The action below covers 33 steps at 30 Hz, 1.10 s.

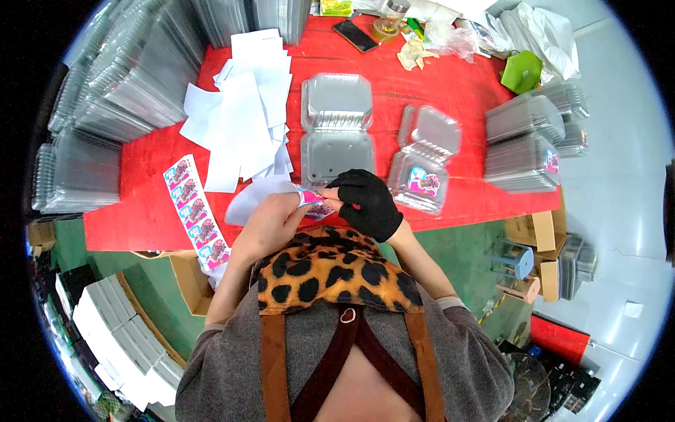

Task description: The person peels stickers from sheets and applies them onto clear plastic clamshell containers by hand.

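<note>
My left hand [271, 219], bare, is closed on a strip of stickers [318, 209] with a pink and blue print, its white backing curling away to the left. My right hand [367, 204] wears a black glove with bare fingertips, and they pinch at a sticker on the strip's right end. Just beyond my hands lies an open clear plastic clamshell box [337, 155]. To its right rests a second open clamshell [422, 179], with a sticker [423, 181] on it. Another sticker strip [195, 211] hangs over the table's front edge at the left.
White paper sheets [242, 126] are heaped left of the boxes on the red table [394, 91]. Clamshell stacks stand at the left [140, 77] and right [524, 141]. A phone [355, 35], tape roll [386, 29] and green packet [522, 72] lie at the back.
</note>
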Tool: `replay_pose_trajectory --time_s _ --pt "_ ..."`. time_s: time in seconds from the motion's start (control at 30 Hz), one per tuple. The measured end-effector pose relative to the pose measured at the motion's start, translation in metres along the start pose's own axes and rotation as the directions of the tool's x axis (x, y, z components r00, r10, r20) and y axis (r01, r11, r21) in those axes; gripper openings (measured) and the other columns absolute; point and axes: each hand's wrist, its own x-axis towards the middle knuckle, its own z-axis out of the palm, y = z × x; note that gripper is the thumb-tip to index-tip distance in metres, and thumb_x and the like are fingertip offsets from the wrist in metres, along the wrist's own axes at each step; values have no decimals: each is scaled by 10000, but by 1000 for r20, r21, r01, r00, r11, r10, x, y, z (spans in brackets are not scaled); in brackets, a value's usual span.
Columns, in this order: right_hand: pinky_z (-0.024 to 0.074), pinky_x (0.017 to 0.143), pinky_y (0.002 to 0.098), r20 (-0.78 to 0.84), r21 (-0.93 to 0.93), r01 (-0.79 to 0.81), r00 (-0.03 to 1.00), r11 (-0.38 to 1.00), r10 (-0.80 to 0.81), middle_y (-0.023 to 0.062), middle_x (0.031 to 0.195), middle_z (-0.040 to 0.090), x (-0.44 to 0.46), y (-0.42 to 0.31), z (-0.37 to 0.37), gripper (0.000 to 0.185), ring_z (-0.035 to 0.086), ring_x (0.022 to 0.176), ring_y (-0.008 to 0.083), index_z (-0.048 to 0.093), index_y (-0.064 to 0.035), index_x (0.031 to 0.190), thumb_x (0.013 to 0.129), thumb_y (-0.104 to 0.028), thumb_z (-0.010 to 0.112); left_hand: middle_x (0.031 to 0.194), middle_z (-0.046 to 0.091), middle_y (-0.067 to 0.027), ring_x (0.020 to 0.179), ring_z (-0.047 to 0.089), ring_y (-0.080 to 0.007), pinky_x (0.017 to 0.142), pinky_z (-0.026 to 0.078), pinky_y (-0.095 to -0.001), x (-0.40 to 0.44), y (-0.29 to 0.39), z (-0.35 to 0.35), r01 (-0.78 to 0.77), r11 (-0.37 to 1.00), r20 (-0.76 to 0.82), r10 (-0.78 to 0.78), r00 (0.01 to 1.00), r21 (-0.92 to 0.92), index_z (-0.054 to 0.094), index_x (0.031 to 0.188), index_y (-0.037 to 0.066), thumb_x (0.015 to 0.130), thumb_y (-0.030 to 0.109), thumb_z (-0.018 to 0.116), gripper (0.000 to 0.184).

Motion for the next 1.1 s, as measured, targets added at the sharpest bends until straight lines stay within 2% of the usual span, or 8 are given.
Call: replay_pose_trajectory --time_s 0.13,0.2,0.27,0.3,0.43,0.5,0.83,1.1 --pt "511 711 373 -39 228 -335 935 914 352 141 852 676 -11 24 -2 164 657 788 296 690 -36 922 806 -153 682 834 607 -251 809 587 -429 700 457 -453 -6 -23 3 11 987 -23 -7 1000 163 608 942 -32 892 151 553 198" --pt "517 714 309 -201 156 -412 877 898 437 126 851 696 -7 39 -11 134 673 785 197 711 -18 913 829 -120 686 837 607 -252 818 586 -430 707 459 -463 -10 -37 4 91 986 -100 -77 992 142 611 957 -21 887 136 537 187" --pt "522 699 324 -377 -91 -277 899 956 225 129 848 695 -3 59 -15 140 678 782 231 712 -29 927 810 -103 690 839 608 -251 830 582 -432 723 470 -470 -15 -60 7 214 975 -203 -196 959 68 625 981 13 882 113 518 177" --pt "524 694 333 -347 -170 -232 924 958 162 130 849 694 -1 65 -16 133 676 779 244 710 -33 917 802 -95 689 837 642 -223 765 640 -352 682 522 -405 -14 -68 1 288 951 -148 -271 951 110 605 1076 -10 911 106 510 223" --pt "528 675 363 -210 -388 -85 978 918 1 124 846 689 1 82 -7 103 665 763 279 699 -48 877 782 -84 682 875 634 -96 760 609 -117 581 565 -279 -13 -79 4 246 836 -181 -375 909 -491 554 1128 -86 962 112 492 266" --pt "515 666 400 -162 -409 8 984 913 -81 133 834 680 0 96 6 129 651 758 297 695 -71 893 819 -154 629 898 643 -101 767 621 -132 589 567 -288 -12 -79 5 231 816 -183 -376 908 -529 555 1132 -82 962 114 490 268" --pt "502 801 396 39 -313 -109 991 944 127 131 980 661 -14 101 27 180 625 923 302 676 -37 947 813 -155 654 934 652 -111 788 642 -144 575 575 -284 -1 -67 15 216 678 -155 -443 883 -702 563 1109 -90 966 150 507 285" --pt "387 1030 428 21 -273 -161 985 948 173 181 1328 508 -24 89 54 395 475 1229 363 549 -47 1237 866 -173 593 658 597 -40 490 542 -91 396 427 -215 12 -58 12 287 647 -149 -532 834 -706 572 893 -17 962 236 554 263"
